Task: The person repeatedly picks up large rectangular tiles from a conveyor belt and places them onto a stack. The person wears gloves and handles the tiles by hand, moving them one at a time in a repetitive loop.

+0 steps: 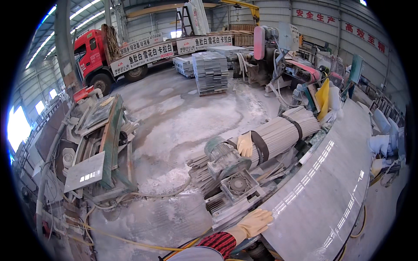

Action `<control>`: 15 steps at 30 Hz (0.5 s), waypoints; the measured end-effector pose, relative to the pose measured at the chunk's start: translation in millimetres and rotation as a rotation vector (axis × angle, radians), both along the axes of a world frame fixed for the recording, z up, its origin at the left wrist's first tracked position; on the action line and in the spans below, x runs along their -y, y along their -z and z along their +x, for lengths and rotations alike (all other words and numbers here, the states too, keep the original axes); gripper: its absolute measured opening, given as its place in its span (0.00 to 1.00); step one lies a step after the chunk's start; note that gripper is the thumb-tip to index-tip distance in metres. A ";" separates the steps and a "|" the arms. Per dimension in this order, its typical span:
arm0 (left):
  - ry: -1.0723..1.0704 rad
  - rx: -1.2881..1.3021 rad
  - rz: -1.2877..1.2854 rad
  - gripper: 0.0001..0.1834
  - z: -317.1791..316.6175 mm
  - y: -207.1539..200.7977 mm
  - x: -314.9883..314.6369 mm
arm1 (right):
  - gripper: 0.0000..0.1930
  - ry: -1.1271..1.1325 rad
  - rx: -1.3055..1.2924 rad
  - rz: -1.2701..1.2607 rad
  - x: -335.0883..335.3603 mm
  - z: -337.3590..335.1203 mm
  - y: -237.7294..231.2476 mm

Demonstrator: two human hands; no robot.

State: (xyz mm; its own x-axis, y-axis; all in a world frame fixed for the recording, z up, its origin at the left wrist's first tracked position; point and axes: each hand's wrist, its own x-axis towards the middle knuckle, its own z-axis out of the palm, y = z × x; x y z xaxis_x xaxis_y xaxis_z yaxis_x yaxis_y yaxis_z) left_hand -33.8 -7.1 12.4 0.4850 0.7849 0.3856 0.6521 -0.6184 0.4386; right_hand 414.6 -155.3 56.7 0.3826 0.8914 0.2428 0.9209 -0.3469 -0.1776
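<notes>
My left hand (252, 222), in a cream rubber glove, reaches in from the lower edge below a red-and-black sleeve. Its fingers are stretched out and lie at the near left edge of a long, glossy pale stone slab (313, 195); nothing shows in its grip. Whether the fingertips press on the slab, I cannot tell. Just beyond the hand is a dusty motor (228, 161) with a boxy fitting (238, 185). A loose cream glove (245, 144) rests by a strapped bundle of thin strips (278, 135). My right hand is out of view.
Left stands a machine frame with a flat panel (87, 174). A yellow hose (135, 244) crosses the wet floor. Farther off are stacked stone pieces (211, 71), a red truck (89, 56) and a machine with a pink guard (259, 42). A yellow cloth (322, 99) hangs near the slab's far end.
</notes>
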 end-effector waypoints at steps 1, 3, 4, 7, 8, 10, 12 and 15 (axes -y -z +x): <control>0.011 -0.005 -0.004 0.22 1.6 -1.1 -2.3 | 0.26 -0.003 0.027 -0.022 2.2 -3.8 -7.9; 0.037 -0.018 -0.018 0.24 2.5 0.1 -3.6 | 0.27 0.012 0.044 -0.046 7.6 -14.7 -19.9; 0.028 -0.004 0.006 0.24 2.0 0.7 -3.7 | 0.28 0.020 0.037 -0.037 5.6 -19.9 -25.5; 0.005 0.021 0.045 0.23 1.8 2.4 -1.4 | 0.28 -0.004 0.009 -0.003 1.7 -1.9 -8.3; 0.003 0.015 0.034 0.23 1.8 2.6 -0.5 | 0.28 -0.017 -0.005 0.009 0.8 0.8 -4.2; 0.005 0.010 0.024 0.22 1.1 2.0 0.3 | 0.27 -0.021 -0.078 -0.113 -1.2 5.0 -14.4; 0.014 0.011 0.028 0.22 0.6 0.3 0.4 | 0.27 -0.028 -0.117 -0.162 -0.4 4.4 -24.5; 0.022 0.015 0.003 0.22 -2.8 -3.0 3.9 | 0.26 -0.037 -0.084 -0.120 4.5 0.2 -22.1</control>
